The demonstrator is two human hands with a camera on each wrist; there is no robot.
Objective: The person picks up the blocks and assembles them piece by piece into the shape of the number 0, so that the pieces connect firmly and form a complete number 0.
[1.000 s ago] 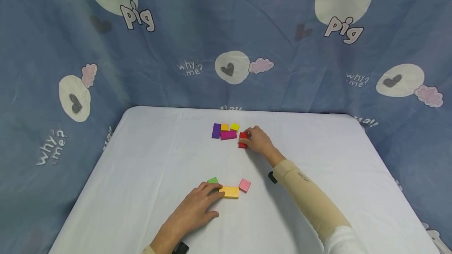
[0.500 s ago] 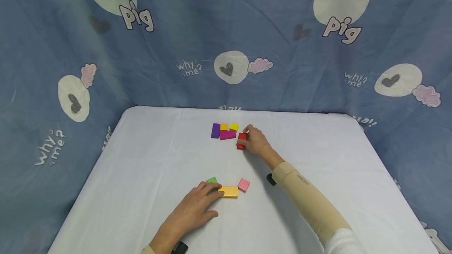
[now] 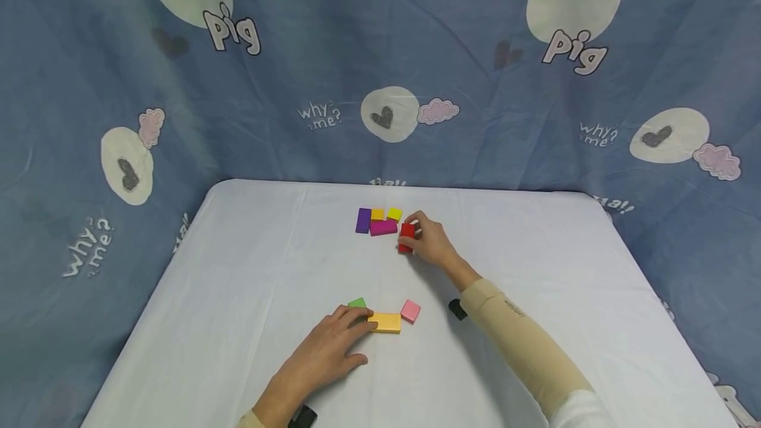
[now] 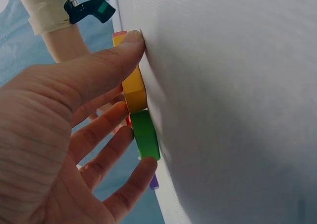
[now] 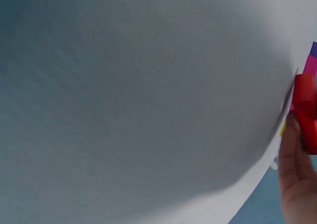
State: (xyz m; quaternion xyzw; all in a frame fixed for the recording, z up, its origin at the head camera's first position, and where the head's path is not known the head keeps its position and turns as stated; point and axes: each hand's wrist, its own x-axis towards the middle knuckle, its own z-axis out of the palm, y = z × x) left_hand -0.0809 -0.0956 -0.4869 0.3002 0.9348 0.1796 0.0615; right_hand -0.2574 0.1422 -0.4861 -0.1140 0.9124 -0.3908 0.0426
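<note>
My right hand (image 3: pixel 435 243) pinches a red block (image 3: pixel 407 230) between thumb and fingers, toward the back of the table. Just left of it lie a magenta block (image 3: pixel 383 227), a purple block (image 3: pixel 363 220), a small orange block (image 3: pixel 377 214) and a small yellow block (image 3: pixel 395 214). Nearer the front, my left hand (image 3: pixel 324 352) has its fingers loosely extended, fingertips resting on the left end of a yellow-orange block (image 3: pixel 386 323). A green block (image 4: pixel 145 135) sits beside those fingers, partly hidden in the head view. To the right is a pink block (image 3: pixel 411 311).
A white cloth covers the table (image 3: pixel 285 269). Behind it hangs a blue printed curtain (image 3: pixel 475 137). A black device (image 3: pixel 457 309) shows by the right wrist, and another (image 3: pixel 304 416) by the left wrist.
The red block, held in my right hand, has shifted slightly left and toward the front, tilting a little. My left hand and the front blocks have stayed in place.
</note>
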